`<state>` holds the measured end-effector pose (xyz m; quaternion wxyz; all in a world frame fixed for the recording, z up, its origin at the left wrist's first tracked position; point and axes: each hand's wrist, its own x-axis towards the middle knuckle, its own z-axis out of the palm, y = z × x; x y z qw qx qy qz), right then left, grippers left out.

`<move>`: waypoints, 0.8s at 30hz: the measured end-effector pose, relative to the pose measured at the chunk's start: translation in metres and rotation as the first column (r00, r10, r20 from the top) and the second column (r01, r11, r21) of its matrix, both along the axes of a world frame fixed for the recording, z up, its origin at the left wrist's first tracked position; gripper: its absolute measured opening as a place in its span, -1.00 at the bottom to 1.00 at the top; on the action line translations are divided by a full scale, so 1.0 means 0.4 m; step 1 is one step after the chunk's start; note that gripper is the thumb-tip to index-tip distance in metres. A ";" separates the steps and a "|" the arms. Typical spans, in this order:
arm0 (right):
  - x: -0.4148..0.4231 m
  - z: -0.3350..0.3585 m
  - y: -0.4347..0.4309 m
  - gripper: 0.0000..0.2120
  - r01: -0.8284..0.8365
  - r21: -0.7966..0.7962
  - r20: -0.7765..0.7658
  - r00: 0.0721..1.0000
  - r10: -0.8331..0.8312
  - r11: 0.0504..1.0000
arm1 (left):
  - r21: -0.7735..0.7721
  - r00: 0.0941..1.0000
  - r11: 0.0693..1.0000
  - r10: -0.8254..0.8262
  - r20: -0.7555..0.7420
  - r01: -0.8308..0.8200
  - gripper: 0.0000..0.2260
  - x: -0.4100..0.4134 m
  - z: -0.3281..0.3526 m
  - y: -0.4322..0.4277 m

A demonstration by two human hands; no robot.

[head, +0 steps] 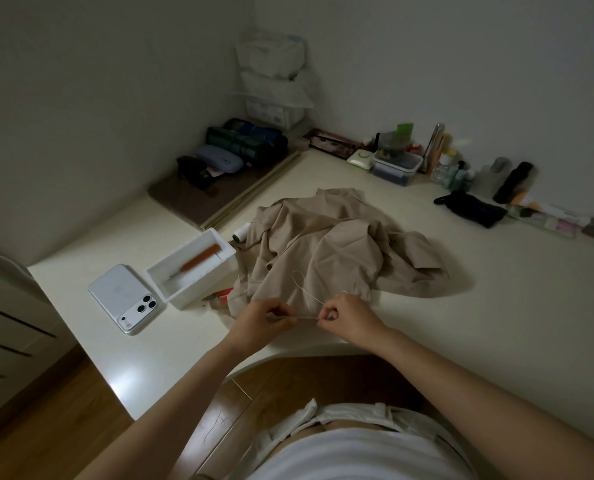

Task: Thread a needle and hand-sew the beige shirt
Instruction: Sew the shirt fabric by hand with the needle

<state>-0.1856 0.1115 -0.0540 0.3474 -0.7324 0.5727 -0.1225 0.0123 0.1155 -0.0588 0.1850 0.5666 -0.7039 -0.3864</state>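
The beige shirt lies crumpled on the white table, just beyond my hands. My left hand and my right hand are close together over the table's near edge. Each pinches an end of a pale thread stretched between them, and the thread loops up over the shirt's hem. The needle is too small to make out. A white thread spool sits at the shirt's left edge.
A white box with an orange-handled tool stands left of the shirt, a white phone beside it. Red-handled scissors peek out under the shirt. Containers, bottles and a black pouch line the back wall.
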 end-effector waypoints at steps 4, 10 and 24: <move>-0.003 0.003 -0.005 -0.81 -0.041 0.040 -0.033 0.999 0.042 0.998 | -0.007 1.000 1.000 0.004 -0.024 -0.004 -0.95 -0.004 0.007 -0.002; 0.009 0.036 -0.018 -0.62 -0.110 0.060 -0.048 0.992 0.113 0.992 | -0.048 0.996 0.999 -0.002 -0.093 -0.002 -0.81 0.002 0.029 -0.008; 0.030 0.025 -0.039 -0.90 0.025 -0.023 0.224 0.974 -0.019 0.999 | -0.118 0.986 0.991 0.039 -0.164 -0.059 -0.79 0.005 0.057 -0.006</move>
